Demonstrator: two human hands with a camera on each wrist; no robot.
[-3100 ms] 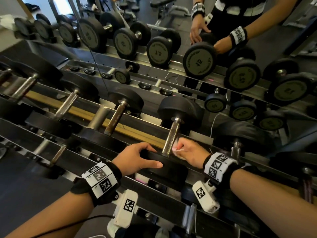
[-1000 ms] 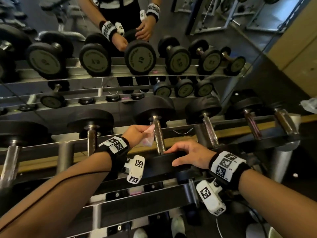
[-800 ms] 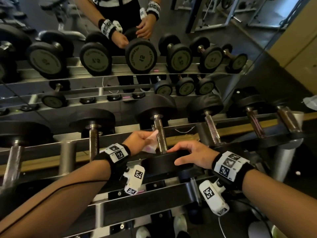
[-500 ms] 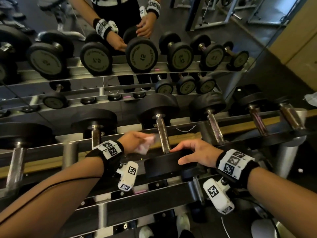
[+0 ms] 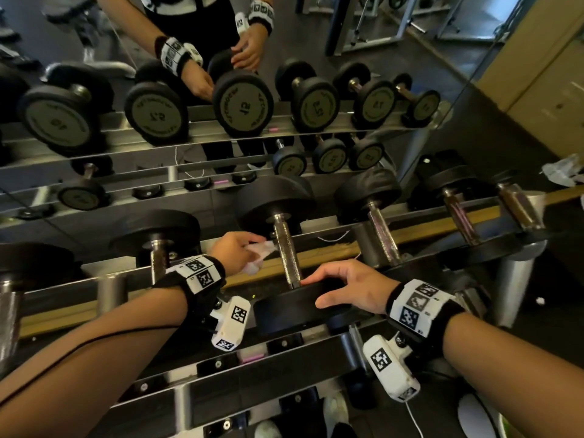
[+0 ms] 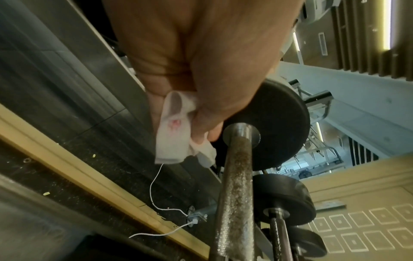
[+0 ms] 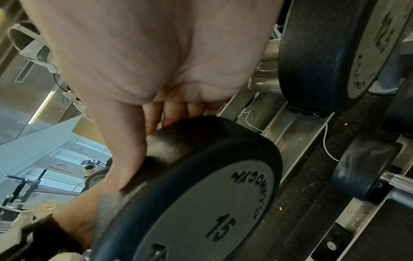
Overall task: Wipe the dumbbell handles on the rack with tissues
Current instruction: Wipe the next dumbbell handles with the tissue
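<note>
Both hands busy — left hand (image 5: 235, 249) pinches tissue (image 5: 259, 256).

Open gap btwn handle (image 5: 287, 254) & neighbor handle (image 5: 382, 237).

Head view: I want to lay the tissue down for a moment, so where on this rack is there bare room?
Bare rail lies between the handle left of the left hand and the far-left dumbbell. Crowded: the handle beside the tissue, and the head under the right hand.

A metal rack (image 5: 319, 352) carries black dumbbells (image 5: 368, 192) laid side by side across its rails
</note>
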